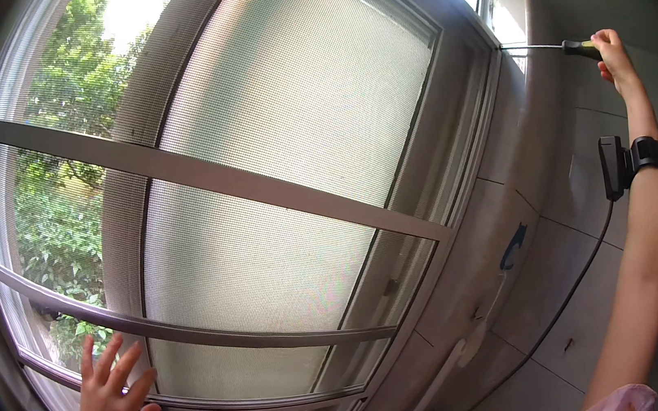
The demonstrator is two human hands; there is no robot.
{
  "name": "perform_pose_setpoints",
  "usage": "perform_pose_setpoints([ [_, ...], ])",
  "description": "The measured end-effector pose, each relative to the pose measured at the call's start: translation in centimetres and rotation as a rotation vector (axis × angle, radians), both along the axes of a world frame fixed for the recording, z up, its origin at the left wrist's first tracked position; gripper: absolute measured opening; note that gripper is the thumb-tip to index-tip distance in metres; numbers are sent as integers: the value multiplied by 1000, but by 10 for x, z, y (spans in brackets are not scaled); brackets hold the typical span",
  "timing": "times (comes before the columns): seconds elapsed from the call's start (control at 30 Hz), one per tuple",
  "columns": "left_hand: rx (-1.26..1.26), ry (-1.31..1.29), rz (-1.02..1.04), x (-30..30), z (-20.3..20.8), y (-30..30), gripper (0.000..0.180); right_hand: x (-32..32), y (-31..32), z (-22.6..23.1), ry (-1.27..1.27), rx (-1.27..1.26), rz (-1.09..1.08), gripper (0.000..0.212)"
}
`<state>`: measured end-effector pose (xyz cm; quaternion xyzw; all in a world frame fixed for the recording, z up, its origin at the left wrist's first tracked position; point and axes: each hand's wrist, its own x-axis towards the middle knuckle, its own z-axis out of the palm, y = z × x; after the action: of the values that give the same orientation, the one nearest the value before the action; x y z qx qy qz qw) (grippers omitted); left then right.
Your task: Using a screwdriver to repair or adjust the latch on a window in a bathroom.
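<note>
High at the right, my right hand [615,62] is closed around the dark and yellow-green handle of a screwdriver [578,50]. Its thin metal shaft points left, and the tip meets the upper right edge of the window frame [502,61]; exactly what it touches there is too small to make out. My left hand [115,403] is at the lower left with its fingers spread, holding nothing. Those fingers are in front of the mesh window screen [253,256] near its lower crossbars; whether they touch it I cannot tell.
A black device [612,168] is strapped to my right wrist, its cable [580,277] hanging down along the tiled wall [536,320]. A blue hook-shaped piece [512,247] and a pale pipe [438,389] are on that wall. Green trees [59,214] show outside.
</note>
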<state>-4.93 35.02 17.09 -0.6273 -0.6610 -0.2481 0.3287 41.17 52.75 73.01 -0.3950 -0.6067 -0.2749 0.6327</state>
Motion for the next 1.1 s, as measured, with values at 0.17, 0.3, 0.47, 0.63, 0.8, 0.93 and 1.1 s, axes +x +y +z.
perform_pose_setpoints([
  [0.17, -52, -29, -62, -2, -15, 4, 36, 17, 7, 0, -119, 170, 154, 31],
  [0.3, -130, 18, -87, 0, -23, 6, 34, -9, 4, -15, 122, 36, 309, 34],
  [0.47, -103, 172, -90, 8, -30, 14, 33, 14, 17, 0, 199, 11, 40, 31],
  [0.63, -71, 191, -200, 10, -35, 14, 29, 20, 16, 0, -213, 259, 126, 25],
  [0.8, -77, 173, -272, 11, -49, 22, 30, 8, 11, -6, 90, 98, 491, 31],
  [0.93, -112, 193, -289, 12, -56, 25, 30, 0, -1, -8, 353, -239, 394, 40],
  [1.1, -101, 142, -297, 15, -56, 23, 30, 17, 2, 4, 66, -122, 102, 33],
])
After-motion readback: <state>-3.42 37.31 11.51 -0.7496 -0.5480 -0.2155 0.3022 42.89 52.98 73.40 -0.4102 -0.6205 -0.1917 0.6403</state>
